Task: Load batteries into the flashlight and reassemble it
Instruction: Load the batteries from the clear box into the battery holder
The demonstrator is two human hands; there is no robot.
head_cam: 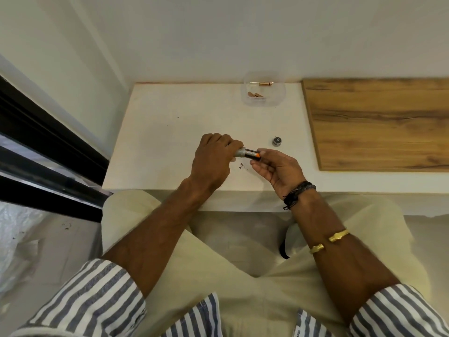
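My left hand (213,161) is closed around a grey flashlight body (240,152), most of it hidden in the fist. A black battery with an orange end (252,154) sticks partway out of the body's open end. My right hand (274,166) pinches that battery's orange end between thumb and fingertips. The flashlight's dark round end cap (277,141) lies alone on the white tabletop (170,132), to the right of both hands.
A clear plastic tub (263,90) at the table's back edge holds several copper-coloured batteries. A wooden board (379,122) covers the right side. A dark window frame (48,142) runs along the left. Small dark specks lie below the hands.
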